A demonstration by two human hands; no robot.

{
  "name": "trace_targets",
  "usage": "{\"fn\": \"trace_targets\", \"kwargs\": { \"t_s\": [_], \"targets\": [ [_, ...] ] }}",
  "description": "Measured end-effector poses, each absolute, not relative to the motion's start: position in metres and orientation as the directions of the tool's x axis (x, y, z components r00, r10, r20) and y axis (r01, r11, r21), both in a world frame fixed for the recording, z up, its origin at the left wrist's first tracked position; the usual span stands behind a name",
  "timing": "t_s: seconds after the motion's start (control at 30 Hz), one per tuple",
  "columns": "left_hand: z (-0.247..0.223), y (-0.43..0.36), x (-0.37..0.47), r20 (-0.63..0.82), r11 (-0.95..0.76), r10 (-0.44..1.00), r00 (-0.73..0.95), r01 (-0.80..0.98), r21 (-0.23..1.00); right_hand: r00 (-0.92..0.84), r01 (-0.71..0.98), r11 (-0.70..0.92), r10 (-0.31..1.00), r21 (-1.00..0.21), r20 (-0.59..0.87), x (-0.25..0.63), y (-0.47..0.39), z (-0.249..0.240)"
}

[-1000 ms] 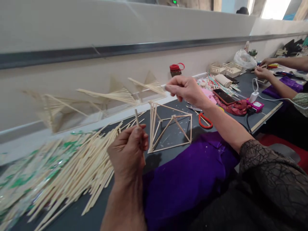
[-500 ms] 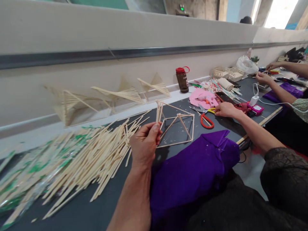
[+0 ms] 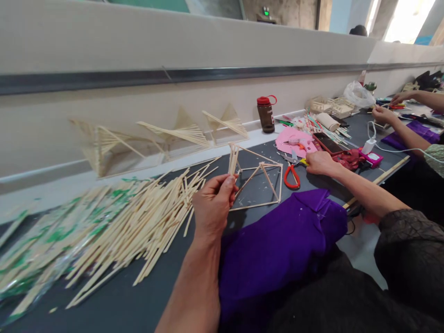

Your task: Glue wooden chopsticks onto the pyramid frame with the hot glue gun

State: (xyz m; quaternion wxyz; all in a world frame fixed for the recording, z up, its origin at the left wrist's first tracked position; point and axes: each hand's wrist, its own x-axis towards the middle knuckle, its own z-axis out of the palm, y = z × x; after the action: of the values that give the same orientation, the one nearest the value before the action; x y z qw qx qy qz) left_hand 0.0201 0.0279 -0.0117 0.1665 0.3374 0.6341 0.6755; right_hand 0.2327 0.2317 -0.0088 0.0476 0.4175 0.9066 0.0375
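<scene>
Several short wooden sticks (image 3: 233, 159) stand upright in the closed fingers of my left hand (image 3: 215, 199). Just behind it, a frame of thin sticks (image 3: 280, 182) rests on the dark table. My right hand (image 3: 321, 164) is closed at the yellow handle of the scissors; its fingertips are partly hidden. The scissors' red handle (image 3: 292, 177) points toward me, blades (image 3: 289, 158) to the left. A large pile of loose sticks (image 3: 149, 222) lies left of my left hand.
Purple cloth (image 3: 277, 245) lies at the table's front edge. Twisted stick models (image 3: 180, 134) line the wall beside a brown bottle (image 3: 265, 118). A pink glue gun (image 3: 301, 144), a phone (image 3: 327, 143) and a white charger (image 3: 368, 146) lie right. Another person's hands (image 3: 383, 114) work farther right.
The scissors' red handle has swung left and toward me, with my right hand at the yellow handle. My left hand still holds the sticks upright. The view has shifted slightly.
</scene>
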Motion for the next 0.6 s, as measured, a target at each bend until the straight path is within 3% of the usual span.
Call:
{"fn": "trace_targets", "kwargs": {
  "t_s": [0.13, 0.27, 0.37, 0.6],
  "targets": [
    [-0.012, 0.028, 0.020, 0.254, -0.130, 0.656, -0.711, 0.225, 0.966, -0.665, 0.742, 0.667, 0.745, 0.074, -0.054, 0.228, 0.236, 0.002],
    [-0.011, 0.028, 0.021, 0.248, -0.104, 0.664, -0.705, 0.242, 0.965, -0.479, 0.875, 0.483, 0.874, -0.036, 0.089, 0.215, 0.272, 0.004],
    [-0.013, 0.027, 0.019, 0.239, -0.101, 0.665, -0.708, 0.232, 0.968, -0.370, 0.924, 0.374, 0.927, -0.082, 0.056, 0.204, 0.300, -0.004],
    [-0.021, 0.028, 0.015, 0.264, -0.115, 0.676, -0.688, 0.256, 0.960, -0.329, 0.937, 0.327, 0.944, -0.120, 0.007, 0.200, 0.324, -0.022]
  ]
}}
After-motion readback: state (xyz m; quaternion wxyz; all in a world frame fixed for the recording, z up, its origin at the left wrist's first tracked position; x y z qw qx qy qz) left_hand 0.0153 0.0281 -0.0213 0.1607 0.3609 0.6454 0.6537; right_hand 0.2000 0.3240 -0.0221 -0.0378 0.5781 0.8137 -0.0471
